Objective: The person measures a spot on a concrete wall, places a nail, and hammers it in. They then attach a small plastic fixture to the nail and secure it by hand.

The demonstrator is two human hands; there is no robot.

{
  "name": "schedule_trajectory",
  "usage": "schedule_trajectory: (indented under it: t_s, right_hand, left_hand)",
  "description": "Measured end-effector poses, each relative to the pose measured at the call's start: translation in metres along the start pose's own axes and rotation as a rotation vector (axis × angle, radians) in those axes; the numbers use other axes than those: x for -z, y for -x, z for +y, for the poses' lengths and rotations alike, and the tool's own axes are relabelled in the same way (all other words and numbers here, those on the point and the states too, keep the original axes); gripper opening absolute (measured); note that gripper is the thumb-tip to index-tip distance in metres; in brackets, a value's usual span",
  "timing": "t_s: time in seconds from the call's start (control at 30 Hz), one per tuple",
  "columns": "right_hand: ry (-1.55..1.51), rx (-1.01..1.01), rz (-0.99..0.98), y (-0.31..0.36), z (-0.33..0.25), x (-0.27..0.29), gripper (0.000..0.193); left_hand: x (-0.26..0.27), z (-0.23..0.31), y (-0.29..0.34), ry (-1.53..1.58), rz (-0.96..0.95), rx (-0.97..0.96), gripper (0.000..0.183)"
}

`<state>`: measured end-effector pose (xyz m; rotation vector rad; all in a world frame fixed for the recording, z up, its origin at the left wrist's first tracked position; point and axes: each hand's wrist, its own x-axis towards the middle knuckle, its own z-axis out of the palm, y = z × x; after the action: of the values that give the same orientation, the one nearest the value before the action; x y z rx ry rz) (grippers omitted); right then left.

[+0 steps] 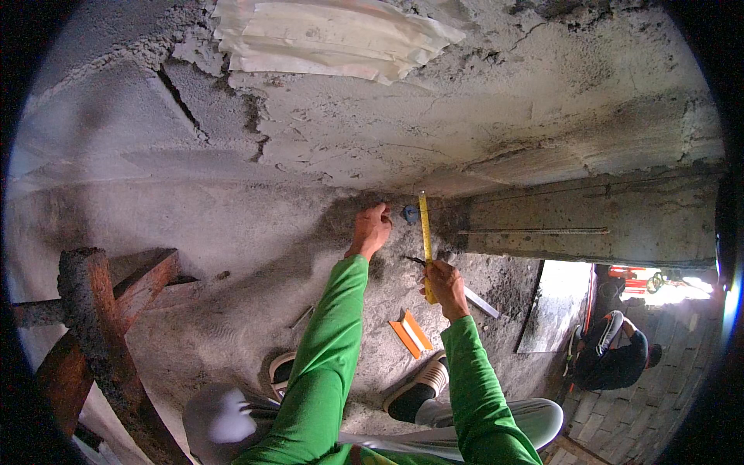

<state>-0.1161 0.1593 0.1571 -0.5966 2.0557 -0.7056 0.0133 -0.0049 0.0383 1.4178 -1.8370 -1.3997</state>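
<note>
The right hand (447, 285) grips a yellow tape measure (425, 232) running toward twelve o'clock; the left hand (372, 229), fingers curled against the wall (232, 225), sits at nine o'clock of its tip.

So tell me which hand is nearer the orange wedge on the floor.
Right. The right hand, gripping the yellow tape measure, is just above the orange wedge; the left hand is raised farther up.

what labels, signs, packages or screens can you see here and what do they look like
No labels, signs or screens show.
Crumpled sheet: stuck at the top of the rough concrete wall, cream-white, wrinkled, paper or plastic.
Orange piece: on the ground by the shoes, flat, orange with a white stripe; whether it is packaging cannot be told.
Tape measure: yellow strip upright against the wall, held by the right hand.
</note>
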Motion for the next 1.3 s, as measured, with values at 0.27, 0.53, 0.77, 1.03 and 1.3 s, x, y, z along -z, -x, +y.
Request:
schedule_trajectory:
  t_s: [0.27,0.53,0.77,1.03,1.3]
  right_hand:
    - [-0.045,0.009,-0.007,0.0012,-0.0014,-0.0002,0.014]
    - [-0.029,0.026,-0.017,0.0008,-0.0002,0.0005,0.013]
    - [0.023,0.027,-0.005,-0.0003,-0.0015,0.0003,0.016]
    - [-0.001,0.023,-0.004,-0.0016,0.0006,-0.0001,0.020]
    - [-0.004,0.044,-0.023,-0.0018,0.0017,0.0011,0.020]
  left_hand:
    - [-0.0015,-0.0008,-0.0021,0.022,0.006,0.004,0.030]
    - [-0.0019,-0.0012,0.0021,0.032,0.078,-0.050,0.028]
    - [-0.0080,-0.0077,-0.0022,0.068,0.073,-0.061,0.028]
    - [-0.0074,-0.0073,-0.0019,0.076,0.086,-0.065,0.025]
    - [-0.0068,-0.0073,-0.0039,0.058,0.050,-0.025,0.028]
